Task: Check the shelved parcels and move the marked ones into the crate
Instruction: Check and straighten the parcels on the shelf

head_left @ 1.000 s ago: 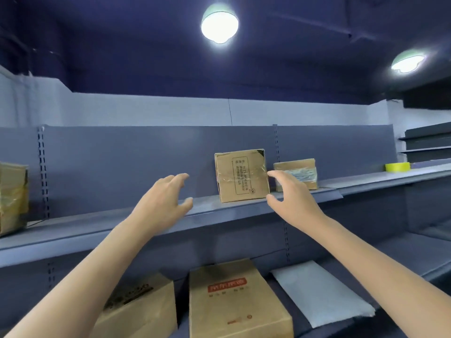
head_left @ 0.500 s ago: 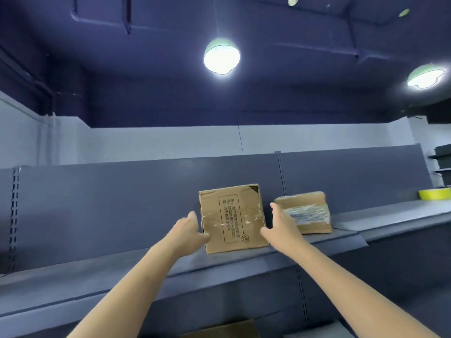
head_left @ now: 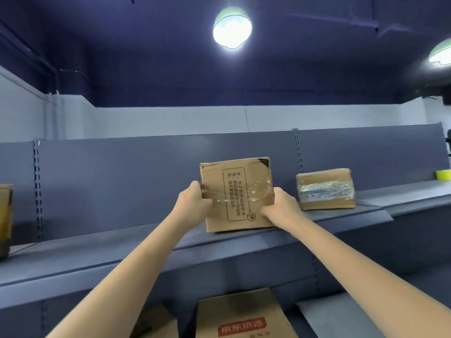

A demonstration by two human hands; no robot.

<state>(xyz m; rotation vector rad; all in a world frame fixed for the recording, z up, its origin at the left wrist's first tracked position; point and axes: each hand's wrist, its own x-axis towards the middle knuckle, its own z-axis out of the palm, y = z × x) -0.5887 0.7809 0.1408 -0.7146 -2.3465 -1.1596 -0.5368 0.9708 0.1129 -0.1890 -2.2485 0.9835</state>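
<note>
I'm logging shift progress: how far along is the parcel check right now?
Nothing visibly finished: no crate is in view. In hand: the left hand and right hand hold the upright taped box by its sides on the upper shelf. Left: the labelled parcel beside it, the box at the far left and the lower-shelf boxes.

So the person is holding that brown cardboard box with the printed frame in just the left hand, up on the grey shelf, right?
Not quite: the head view shows both hands on it. The left hand grips the left edge of the brown cardboard box with the printed frame and the right hand grips its right edge, on the grey shelf.
</note>
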